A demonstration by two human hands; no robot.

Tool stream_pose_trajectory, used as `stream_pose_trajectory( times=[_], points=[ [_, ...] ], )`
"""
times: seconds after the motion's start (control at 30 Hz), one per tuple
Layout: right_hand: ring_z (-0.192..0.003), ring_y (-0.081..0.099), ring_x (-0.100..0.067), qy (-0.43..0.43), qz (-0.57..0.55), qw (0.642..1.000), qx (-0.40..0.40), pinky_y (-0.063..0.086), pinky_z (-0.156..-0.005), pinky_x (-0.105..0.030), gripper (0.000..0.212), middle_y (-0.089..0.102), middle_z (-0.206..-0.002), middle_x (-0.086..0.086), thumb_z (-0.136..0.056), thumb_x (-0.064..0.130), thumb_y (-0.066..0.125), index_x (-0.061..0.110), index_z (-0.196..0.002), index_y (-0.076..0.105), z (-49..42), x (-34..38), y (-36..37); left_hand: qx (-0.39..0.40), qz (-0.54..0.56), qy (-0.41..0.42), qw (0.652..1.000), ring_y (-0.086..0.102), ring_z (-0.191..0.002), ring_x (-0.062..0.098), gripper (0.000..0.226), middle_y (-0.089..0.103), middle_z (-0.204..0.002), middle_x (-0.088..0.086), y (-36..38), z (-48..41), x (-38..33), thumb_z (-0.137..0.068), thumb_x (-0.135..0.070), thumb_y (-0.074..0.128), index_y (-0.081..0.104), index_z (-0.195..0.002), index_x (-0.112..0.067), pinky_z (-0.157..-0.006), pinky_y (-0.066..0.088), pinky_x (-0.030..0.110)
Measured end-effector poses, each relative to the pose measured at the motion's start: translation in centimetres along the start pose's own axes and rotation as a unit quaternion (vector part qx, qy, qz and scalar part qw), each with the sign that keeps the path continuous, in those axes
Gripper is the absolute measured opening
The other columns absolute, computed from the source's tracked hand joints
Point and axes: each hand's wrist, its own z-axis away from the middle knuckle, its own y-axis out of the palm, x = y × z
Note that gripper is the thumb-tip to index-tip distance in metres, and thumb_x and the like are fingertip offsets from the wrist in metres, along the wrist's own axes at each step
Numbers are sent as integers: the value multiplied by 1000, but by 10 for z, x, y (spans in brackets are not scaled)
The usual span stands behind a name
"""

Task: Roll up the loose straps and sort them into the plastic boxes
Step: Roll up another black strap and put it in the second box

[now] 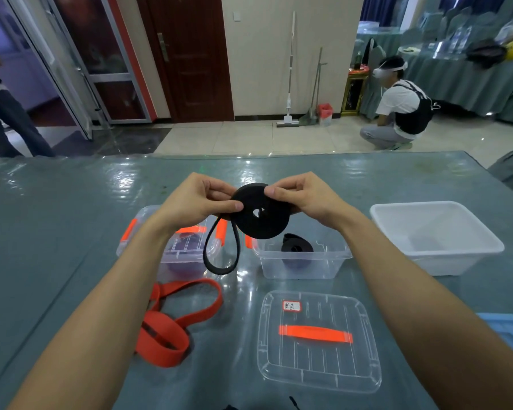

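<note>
Both hands, left hand [200, 199] and right hand [301, 193], pinch a nearly wound black strap [259, 214] above the open clear box [302, 258]; a loose tail hangs; likely next, finish winding and drop it in.

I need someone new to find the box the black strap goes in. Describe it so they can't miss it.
On the teal table three boxes stand in a row beyond the hands. Take the middle box: clear, lidless, with a rolled black strap already inside. The left box is lidded with orange clips, and the right box is white.
</note>
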Motion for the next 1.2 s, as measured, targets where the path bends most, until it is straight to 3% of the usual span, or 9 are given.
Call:
stream_pose_trajectory(
  times=[0.07, 0.13, 0.33, 0.43, 0.67, 0.83, 0.97, 1.07, 1.2],
  points=[
    [-95, 80, -25, -3, -8, 1000, -7, 62, -79, -27, 27, 83, -97, -10, -97, 39, 78, 15, -106, 85, 0, -1, -1, 11, -6, 0, 1000, 84, -93, 28, 27, 85, -98, 13, -4, 0, -1, -78, -28, 93, 87, -104, -23, -82, 65, 27],
    [-96, 80, -26, -1, -2, 1000, -6, 63, -81, -29, 28, 83, -97, -10, -97, 39, 78, 13, -106, 84, -1, -3, 0, 19, -20, -1, 1000, 84, -95, 29, 31, 85, -99, 12, -7, -2, -1, -77, -33, 93, 87, -106, -23, -84, 65, 28],
    [-90, 82, -18, 28, 103, 991, 80, 67, -85, -34, 27, 84, -91, -2, -80, 29, 95, 20, -103, 83, -5, 3, 3, 43, -87, 0, 995, 84, -90, 21, 20, 86, -94, 7, -14, -6, -8, -85, -21, 93, 87, -102, -28, -81, 64, 23],
    [-86, 82, -21, 16, 135, 989, 54, 67, -83, -37, 29, 83, -87, -3, -79, 28, 96, 16, -103, 84, -10, 7, 9, 51, -104, 9, 993, 84, -89, 20, 21, 86, -93, 6, -16, -10, -15, -84, -22, 93, 87, -104, -28, -82, 64, 23],
    [-89, 82, -24, -11, -9, 999, -31, 67, -77, -33, 33, 84, -93, -8, -83, 21, 93, 12, -112, 83, -12, 0, 16, -61, 42, 48, 996, 84, -96, 22, 30, 85, -102, 7, -14, -6, 2, -79, -36, 90, 88, -108, -30, -84, 65, 24],
    [-93, 82, -31, -23, -139, 983, -117, 67, -79, -39, 32, 83, -98, -15, -83, 14, 91, 5, -112, 81, -15, -6, 24, -138, 166, 35, 976, 83, -99, 30, 34, 84, -109, 16, 5, 2, 28, -82, -31, 89, 87, -112, -17, -91, 67, 37],
    [-92, 82, -29, -19, -213, 968, -129, 65, -73, -33, 28, 83, -100, -16, -85, 10, 89, 3, -110, 80, -15, -14, 40, -169, 213, 15, 962, 83, -97, 27, 35, 83, -109, 18, 25, 2, 43, -82, -30, 93, 86, -112, -14, -85, 66, 32],
    [-97, 81, -28, 11, -157, 985, -73, 65, -81, -36, 34, 83, -103, -13, -83, 15, 91, 6, -114, 80, -10, -20, 33, -139, 181, 4, 974, 83, -97, 29, 46, 83, -107, 19, 16, 6, 47, -74, -36, 99, 86, -112, -13, -88, 67, 37],
    [-100, 80, -19, 25, -12, 1000, 10, 62, -96, -37, 37, 84, -103, -3, -81, 31, 94, 20, -115, 80, -11, -13, 16, -33, 0, -30, 999, 84, -92, 25, 26, 85, -97, 12, -3, 4, 35, -81, -27, 96, 88, -105, -22, -86, 67, 31]
  ],
)
